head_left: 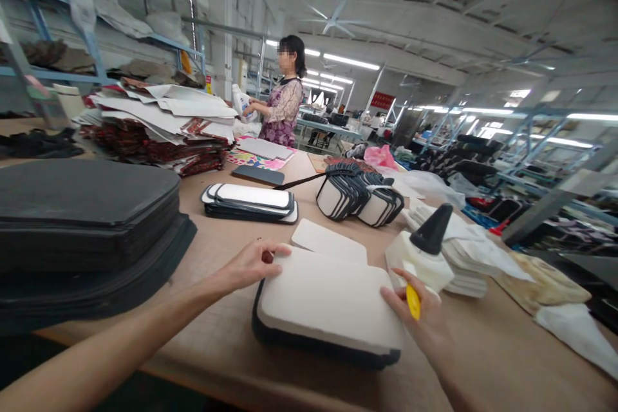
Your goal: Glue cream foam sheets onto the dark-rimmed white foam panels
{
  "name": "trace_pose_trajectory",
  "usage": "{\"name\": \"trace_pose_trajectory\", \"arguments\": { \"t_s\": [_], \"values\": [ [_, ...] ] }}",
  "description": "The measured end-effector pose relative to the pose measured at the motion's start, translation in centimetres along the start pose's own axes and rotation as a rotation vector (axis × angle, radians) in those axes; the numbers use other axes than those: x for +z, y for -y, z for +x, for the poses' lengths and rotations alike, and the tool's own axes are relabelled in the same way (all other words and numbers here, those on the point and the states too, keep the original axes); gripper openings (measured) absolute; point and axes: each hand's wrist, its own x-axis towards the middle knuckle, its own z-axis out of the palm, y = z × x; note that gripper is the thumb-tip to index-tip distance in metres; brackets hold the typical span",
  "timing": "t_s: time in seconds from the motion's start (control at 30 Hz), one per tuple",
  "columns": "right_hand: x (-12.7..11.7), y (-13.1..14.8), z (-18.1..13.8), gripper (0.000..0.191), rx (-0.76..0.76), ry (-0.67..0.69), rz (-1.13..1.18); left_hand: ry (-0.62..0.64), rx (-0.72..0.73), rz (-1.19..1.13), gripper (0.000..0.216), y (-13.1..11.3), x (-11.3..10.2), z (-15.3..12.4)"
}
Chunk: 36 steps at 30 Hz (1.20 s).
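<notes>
A white rounded-corner panel lies on top of a dark-edged padded stack at the table's near side. At its upper left corner, my left hand is closed, thumb and fingers on the panel's edge. My right hand touches the panel's right edge with its fingers. Tucked in that same hand is a small yellow-handled tool; its working end is hard to make out. Just behind the right hand stands a whitish bottle with a black cone nozzle. Another white panel lies partly under the far edge.
Tall piles of black sheets stand on the left. Beyond are white-topped pads, strapped bundles and a heap of white and red sheets. White pieces lie right. A person holds a white bottle across the table.
</notes>
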Motion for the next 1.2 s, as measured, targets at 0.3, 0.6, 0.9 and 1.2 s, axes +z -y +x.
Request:
{"name": "trace_pose_trajectory", "arguments": {
  "t_s": [0.3,0.6,0.9,1.2],
  "values": [
    [1.6,-1.0,-1.0,0.053,-0.075,0.03,-0.156,-0.041,0.072,0.232,0.036,2.5,1.1,0.6],
    [2.3,-2.8,-1.0,0.053,-0.066,0.036,-0.194,0.012,0.069,0.321,0.037,2.2,1.2,0.1],
    [1.9,-1.7,-1.3,0.051,-0.087,0.01,-0.166,0.05,0.086,0.277,0.037,3.4,1.0,0.6],
    [1.6,-0.9,-1.3,0.041,-0.114,0.097,-0.076,0.079,0.054,0.302,0.041,3.4,0.6,1.5]
  ]
}}
